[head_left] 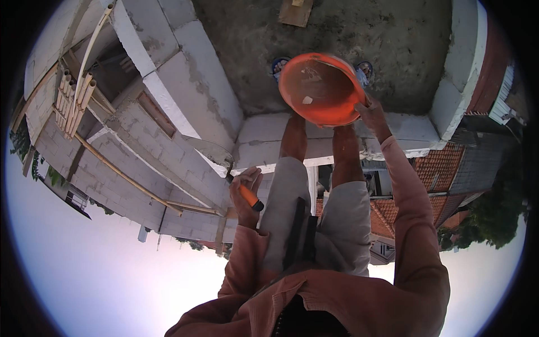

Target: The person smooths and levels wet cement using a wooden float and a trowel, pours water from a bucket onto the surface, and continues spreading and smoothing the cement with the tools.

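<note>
Reddish jacket (pixel 353 295) fills the bottom of the frame; at upper centre, the right hand (pixel 371 114) grips an orange bucket (pixel 331 117) one-sidedly (it could tip); left of centre, the left hand (pixel 241 206) grasps a trowel (pixel 247 195).

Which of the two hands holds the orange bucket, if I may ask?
The right hand holds the bucket at its rim; the left hand holds an orange-handled trowel.

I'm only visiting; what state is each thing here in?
Trowel: held by its orange handle
Left hand: closed on the trowel
Orange bucket: uncovered, pale fleck inside
Right hand: gripping the bucket's rim
Wooden board: lying on the floor
Bamboo poles: bunched together
</note>
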A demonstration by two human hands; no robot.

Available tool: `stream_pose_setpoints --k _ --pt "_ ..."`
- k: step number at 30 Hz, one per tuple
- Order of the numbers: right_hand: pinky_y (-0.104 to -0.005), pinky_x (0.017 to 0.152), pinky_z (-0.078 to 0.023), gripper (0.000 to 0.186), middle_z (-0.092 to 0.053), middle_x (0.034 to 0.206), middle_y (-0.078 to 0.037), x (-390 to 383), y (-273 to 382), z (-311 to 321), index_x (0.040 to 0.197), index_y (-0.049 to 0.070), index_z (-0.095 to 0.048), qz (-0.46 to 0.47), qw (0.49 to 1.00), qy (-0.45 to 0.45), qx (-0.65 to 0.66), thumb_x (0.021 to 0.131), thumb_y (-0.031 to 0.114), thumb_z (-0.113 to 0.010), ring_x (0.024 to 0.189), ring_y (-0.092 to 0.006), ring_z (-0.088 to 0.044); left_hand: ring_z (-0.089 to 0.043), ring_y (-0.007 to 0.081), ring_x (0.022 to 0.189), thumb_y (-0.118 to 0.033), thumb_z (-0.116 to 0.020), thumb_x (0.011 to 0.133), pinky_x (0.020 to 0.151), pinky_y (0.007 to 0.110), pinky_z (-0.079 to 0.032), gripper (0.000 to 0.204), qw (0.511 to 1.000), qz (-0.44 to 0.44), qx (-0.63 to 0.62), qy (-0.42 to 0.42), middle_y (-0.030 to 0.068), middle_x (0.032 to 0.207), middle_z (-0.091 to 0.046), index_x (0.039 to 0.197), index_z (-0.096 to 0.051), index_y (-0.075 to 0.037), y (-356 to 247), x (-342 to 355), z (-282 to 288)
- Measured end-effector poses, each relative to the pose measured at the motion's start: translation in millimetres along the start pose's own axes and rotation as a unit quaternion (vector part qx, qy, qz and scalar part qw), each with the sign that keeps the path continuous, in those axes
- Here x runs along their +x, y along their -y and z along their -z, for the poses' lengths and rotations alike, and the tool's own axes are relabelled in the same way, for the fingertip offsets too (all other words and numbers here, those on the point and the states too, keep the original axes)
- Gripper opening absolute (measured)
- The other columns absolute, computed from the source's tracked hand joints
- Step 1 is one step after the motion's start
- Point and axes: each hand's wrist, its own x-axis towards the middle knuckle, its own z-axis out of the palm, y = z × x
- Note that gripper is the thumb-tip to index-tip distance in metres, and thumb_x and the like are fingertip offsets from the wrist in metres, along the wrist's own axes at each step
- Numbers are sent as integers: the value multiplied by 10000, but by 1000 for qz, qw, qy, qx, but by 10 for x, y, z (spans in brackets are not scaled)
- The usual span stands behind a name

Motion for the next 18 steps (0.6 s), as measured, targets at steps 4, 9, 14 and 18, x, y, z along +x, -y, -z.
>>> stream_pose_setpoints --k 4,9,14,18 --pt "-280 846 -479 460 -640 1114 -45 28 -149 -39 1266 -27 -558 56 988 -41 -140 821 88 -580 944 -107 -587 -560 327 1143 -392 -460 941 1045 470 -415 376 1000 12 -6 -10 186 1163 -587 877 -539 -30 -11 107 132" --pt "-268 884 -462 501 -655 1092 -42 -49 102 203 1282 -18 -556 -6 997 -72 -39 795 95 -577 960 -104 -576 -538 337 1169 -408 -469 949 1048 465 -400 364 1000 17 -21 6 181 1162 -584 896 -530 -53 -53 108 165" --pt "-265 892 -453 465 -647 1105 -43 -308 240 978 1247 -19 -574 -28 995 -64 -66 795 88 -581 975 -108 -571 -547 318 1160 -415 -440 945 1060 475 -378 381 1000 18 15 5 183 1177 -588 877 -533 -52 -133 125 54" --pt "-276 910 -450 521 -654 1113 -74 -458 202 1455 1326 8 -527 -5 985 -54 -162 813 95 -555 992 -129 -584 -521 339 1172 -424 -457 951 1057 473 -383 384 1000 5 20 11 188 1153 -577 902 -532 -51 -92 68 -47"
